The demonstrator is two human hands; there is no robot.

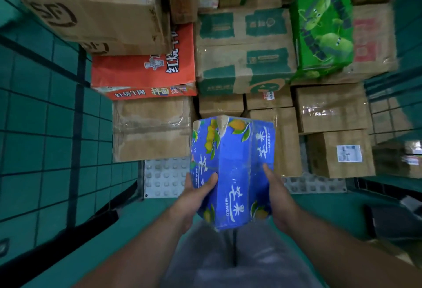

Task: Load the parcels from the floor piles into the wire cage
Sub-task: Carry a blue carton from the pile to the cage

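Cage mesh [45, 127] at left, orange box [141, 72] stacked inside. Left hand [196, 196] grips the blue box [233, 168] by its left side, right hand [277, 198] by its right; box held tilted before the stacked cartons [331, 107]. Green box [324, 29] upper right.

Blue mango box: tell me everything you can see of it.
The blue mango box is a glossy printed carton, seemingly wrapped in clear tape, with yellow mangoes, green leaves, white characters and "MANGO". Its far top corner is worn to bare brown cardboard. It is held tilted, one long edge facing up. The left hand grips its left side, thumb on top, and the right hand grips its right side. It sits in front of stacked brown cartons.
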